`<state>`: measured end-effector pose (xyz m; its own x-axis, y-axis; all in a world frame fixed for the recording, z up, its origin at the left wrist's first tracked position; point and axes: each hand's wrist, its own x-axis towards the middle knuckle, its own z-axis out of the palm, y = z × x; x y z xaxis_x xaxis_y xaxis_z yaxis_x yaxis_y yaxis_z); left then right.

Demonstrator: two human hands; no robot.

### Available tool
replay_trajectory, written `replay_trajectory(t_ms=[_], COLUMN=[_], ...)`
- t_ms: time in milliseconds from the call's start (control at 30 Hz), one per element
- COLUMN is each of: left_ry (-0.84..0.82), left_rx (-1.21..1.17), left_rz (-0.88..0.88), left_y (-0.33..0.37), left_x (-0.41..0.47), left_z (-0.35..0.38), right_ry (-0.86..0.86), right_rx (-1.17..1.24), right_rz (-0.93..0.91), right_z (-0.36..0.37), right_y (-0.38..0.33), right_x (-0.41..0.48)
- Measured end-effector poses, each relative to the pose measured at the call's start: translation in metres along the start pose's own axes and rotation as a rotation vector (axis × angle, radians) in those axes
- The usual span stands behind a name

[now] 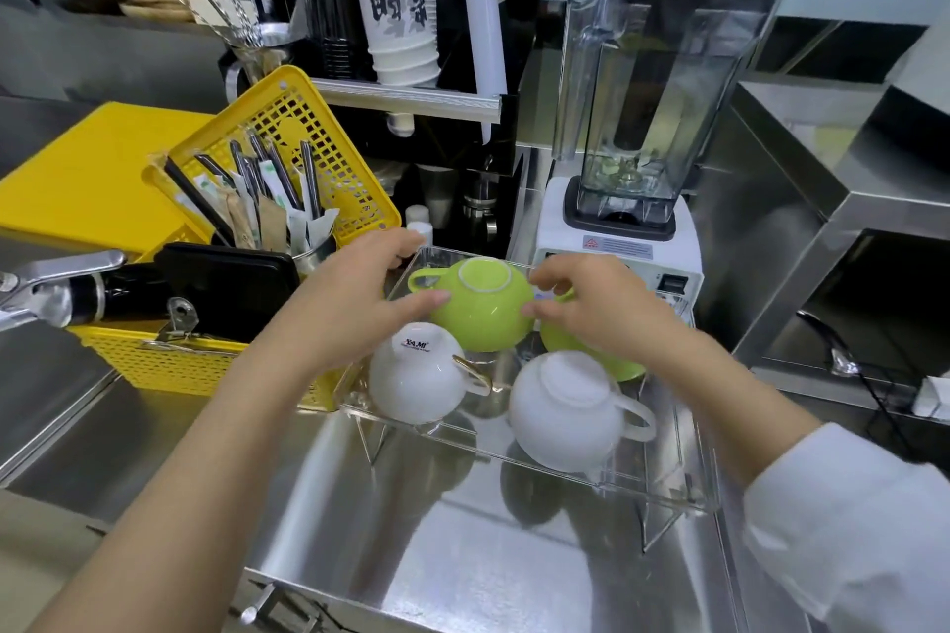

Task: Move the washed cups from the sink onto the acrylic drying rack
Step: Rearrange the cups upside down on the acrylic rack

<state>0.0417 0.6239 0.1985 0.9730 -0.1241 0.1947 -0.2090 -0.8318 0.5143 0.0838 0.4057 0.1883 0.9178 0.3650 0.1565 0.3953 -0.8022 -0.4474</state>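
A clear acrylic drying rack [663, 483] stands on the steel counter. Upside down on it are two white cups, one on the left [414, 378] and one on the right [563, 414]. Behind them an inverted green cup [483, 308] is held between both hands: my left hand [360, 293] touches its left side and my right hand [596, 298] its right side. A second green cup [617, 365] lies mostly hidden under my right hand. The sink is not clearly in view.
A yellow perforated basket [169, 365] with straws, cutlery and a black tray stands left of the rack. A blender [642, 118] on a white base is behind the rack. A tap handle [56, 283] juts in at far left. Paper cups stand on a back shelf.
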Motion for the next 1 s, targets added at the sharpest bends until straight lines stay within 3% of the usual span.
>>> replay_trajectory(t_ms=[167, 367, 467, 600, 700, 833, 1000], left_ry=[-0.323, -0.527, -0.517, -0.385, -0.236, 0.02, 0.333], left_rx=[0.29, 0.394, 0.416, 0.468, 0.411, 0.08, -0.902], left_rz=[0.047, 0.044, 0.063, 0.146, 0.162, 0.084, 0.018], left_y=[0.017, 0.012, 0.012, 0.008, 0.006, 0.012, 0.032], left_x=[0.053, 0.081, 0.083, 0.08, 0.077, 0.07, 0.054], left_z=[0.026, 0.053, 0.056, 0.054, 0.042, 0.011, -0.007], right_ry=[-0.204, -0.324, -0.313, -0.277, -0.205, -0.035, 0.17], right_rx=[-0.219, -0.428, -0.412, -0.385, -0.159, 0.226, 0.661], right_rz=[0.011, -0.027, -0.033, -0.066, -0.105, -0.159, -0.185], right_z=[0.0, 0.017, 0.021, 0.023, 0.014, -0.013, -0.032], right_y=[0.005, 0.009, 0.013, 0.016, 0.016, 0.007, -0.012], right_x=[0.017, 0.031, 0.035, 0.038, 0.04, 0.04, 0.034])
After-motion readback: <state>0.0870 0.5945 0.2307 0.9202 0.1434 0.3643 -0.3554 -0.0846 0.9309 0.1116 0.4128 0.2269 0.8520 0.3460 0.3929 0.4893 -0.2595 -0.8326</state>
